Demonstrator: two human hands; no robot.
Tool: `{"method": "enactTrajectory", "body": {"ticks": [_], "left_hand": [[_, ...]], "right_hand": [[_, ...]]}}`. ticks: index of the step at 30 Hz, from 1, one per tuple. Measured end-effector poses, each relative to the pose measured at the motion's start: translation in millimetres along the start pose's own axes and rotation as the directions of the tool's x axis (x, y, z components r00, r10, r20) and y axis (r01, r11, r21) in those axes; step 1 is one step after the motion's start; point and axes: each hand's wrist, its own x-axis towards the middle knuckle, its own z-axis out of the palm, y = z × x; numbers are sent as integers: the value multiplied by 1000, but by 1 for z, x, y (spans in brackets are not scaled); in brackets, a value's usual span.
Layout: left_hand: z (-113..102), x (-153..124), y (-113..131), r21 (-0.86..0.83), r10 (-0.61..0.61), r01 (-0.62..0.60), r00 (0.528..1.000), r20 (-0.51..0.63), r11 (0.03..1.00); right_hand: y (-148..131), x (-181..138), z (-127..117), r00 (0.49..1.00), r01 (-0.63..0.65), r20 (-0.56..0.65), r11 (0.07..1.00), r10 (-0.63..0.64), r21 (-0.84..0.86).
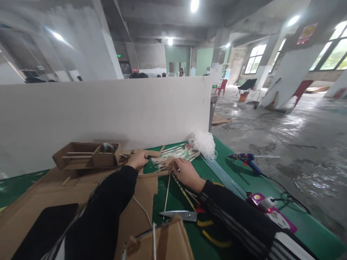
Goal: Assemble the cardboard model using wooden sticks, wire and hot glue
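Observation:
My left hand (pixel 138 160) is over the cardboard pieces at the table's middle, its fingers curled together beside a cardboard strip (pixel 153 153); what they hold, if anything, is hidden. To the right, my right hand (pixel 187 174) is closed, thumb and fingers pinching a small brown piece of cardboard (pixel 169 162). Behind that hand lies a loose pile of thin wooden sticks (pixel 173 151) with clear wrapping. A single stick (pixel 167 196) points toward me below the hands. Scissors (pixel 181 215) with yellow-and-black handles lie under my right forearm, blades to the left.
A divided cardboard box (pixel 81 155) stands at the left. White string (pixel 203 144) is bundled at the back right, near clear glue sticks (pixel 222 173). A blue glue gun (pixel 246 159) and a purple power strip (pixel 271 211) sit on the right. A white panel (pixel 108 112) borders the back.

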Motion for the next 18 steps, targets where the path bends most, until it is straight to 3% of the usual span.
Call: {"method": "enactTrajectory", "body": {"ticks": [7,18], "left_hand": [[-8,-8,-7,-7,78,-79,990,-119,997],[0,0,-3,23,187,-185,976,-110,982]], "right_hand": [[1,1,1,1000,4,0,1000,-4,10],[2,-2,1,1000,4,-3,1000,-4,2]]}}
